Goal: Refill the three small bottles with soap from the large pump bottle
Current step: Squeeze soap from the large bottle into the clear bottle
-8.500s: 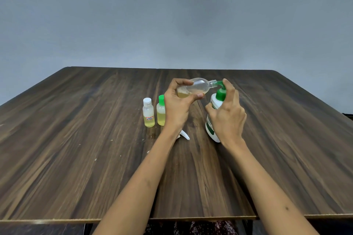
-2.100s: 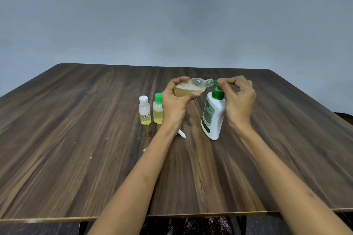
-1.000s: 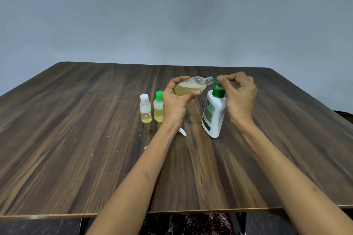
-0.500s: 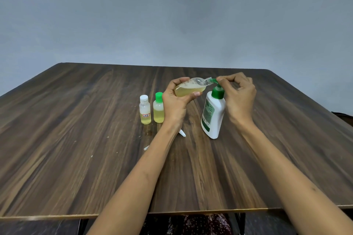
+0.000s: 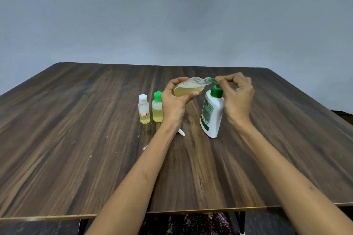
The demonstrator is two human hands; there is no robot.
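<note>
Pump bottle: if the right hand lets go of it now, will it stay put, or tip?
The pump bottle looks tall and narrow and seems to lean a little, so it may tip if nudged. The right hand holds it only at the green top. Its white plastic hides the soap level, so weight is unclear.

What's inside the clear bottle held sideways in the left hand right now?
The clear bottle holds yellowish soap pooled along its lower side, with foam bubbles above toward the neck. The left hand covers its base end, so that part's contents are hidden.
</note>
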